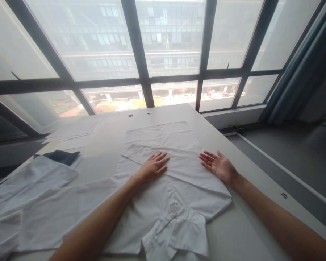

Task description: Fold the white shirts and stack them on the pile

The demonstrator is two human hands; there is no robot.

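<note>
A white collared shirt (pixel 179 181) lies spread on the table, its collar toward me and its hem toward the window. One sleeve is folded across the body from the right side; the other stretches out to the left. My left hand (pixel 154 167) rests palm down on the folded sleeve, fingers spread. Beside the shirt's right edge is my right hand (pixel 218 167), palm turned up and fingers stretched out, with nothing in it. Whether its fingertips touch the cloth I cannot tell.
More white cloth (pixel 43 174) and a dark folded piece (pixel 61 157) lie on the left of the white table (pixel 206 127). Paper sheets (pixel 73 130) are at the far left. A small black item (pixel 284 195) sits near the right edge. Windows stand behind; a curtain (pixel 296 72) hangs right.
</note>
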